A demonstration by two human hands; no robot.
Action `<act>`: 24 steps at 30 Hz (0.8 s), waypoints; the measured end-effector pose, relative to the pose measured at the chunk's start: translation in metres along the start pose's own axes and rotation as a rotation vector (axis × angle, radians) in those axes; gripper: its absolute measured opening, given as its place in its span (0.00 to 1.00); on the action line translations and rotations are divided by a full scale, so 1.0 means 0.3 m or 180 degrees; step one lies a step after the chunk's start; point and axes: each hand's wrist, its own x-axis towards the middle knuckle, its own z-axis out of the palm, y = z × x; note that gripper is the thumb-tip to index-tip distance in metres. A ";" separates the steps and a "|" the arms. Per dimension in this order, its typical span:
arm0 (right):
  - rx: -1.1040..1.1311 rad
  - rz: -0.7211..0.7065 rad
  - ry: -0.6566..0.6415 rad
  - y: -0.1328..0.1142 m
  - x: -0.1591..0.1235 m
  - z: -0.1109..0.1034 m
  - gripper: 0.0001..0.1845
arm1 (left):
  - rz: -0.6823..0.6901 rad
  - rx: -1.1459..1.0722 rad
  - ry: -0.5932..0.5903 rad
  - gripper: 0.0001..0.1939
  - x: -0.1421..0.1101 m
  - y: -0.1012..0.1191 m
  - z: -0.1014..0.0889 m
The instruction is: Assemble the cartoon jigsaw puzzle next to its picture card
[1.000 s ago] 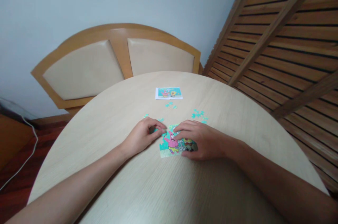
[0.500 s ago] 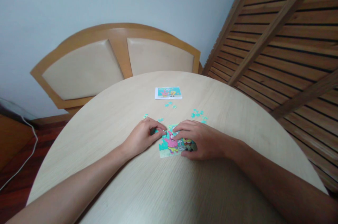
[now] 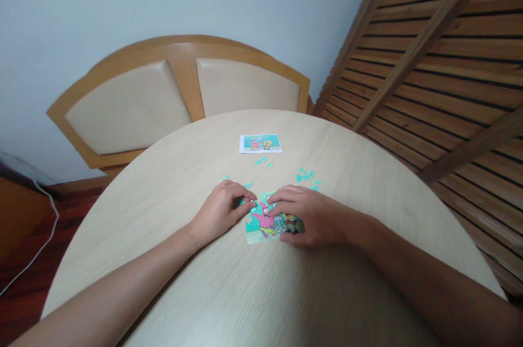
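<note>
A partly assembled jigsaw puzzle [image 3: 265,223] lies flat on the table, showing a pink starfish and a yellow sponge figure on teal. At its upper left edge, my left hand [image 3: 226,208] is closed, thumb and forefinger pinching a small puzzle piece that the fingertips mostly hide. From the right, my right hand [image 3: 312,216] curves over the puzzle and holds it, thumb near the lower edge and fingers spread across the upper part. That hand covers much of the puzzle's right side.
Beyond the hands lies a reference picture card [image 3: 261,143]. Loose teal puzzle pieces form a small group [image 3: 263,161] before it and a larger group [image 3: 305,175] to the right; others [image 3: 247,186] lie by my left hand. A padded chair [image 3: 188,80] stands behind the round table [image 3: 171,172].
Both hands stay almost in place. The left fingertips shift very slightly at the puzzle's upper left edge; the right hand keeps its hold on the puzzle.
</note>
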 end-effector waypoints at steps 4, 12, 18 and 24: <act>-0.0018 0.0008 -0.0018 0.001 0.000 0.002 0.21 | 0.0049 0.0073 -0.0022 0.07 0.000 -0.004 0.005; -0.0052 0.0049 -0.0078 -0.005 0.000 -0.005 0.21 | 0.0008 0.0254 0.0080 0.08 -0.003 -0.027 -0.014; -0.0054 0.0060 -0.0080 0.001 -0.003 -0.002 0.22 | 0.0126 0.0354 0.0217 0.07 -0.002 -0.042 -0.024; -0.0070 0.0063 -0.0075 0.000 -0.003 -0.001 0.21 | 0.0203 0.0443 0.0186 0.13 -0.010 -0.043 -0.010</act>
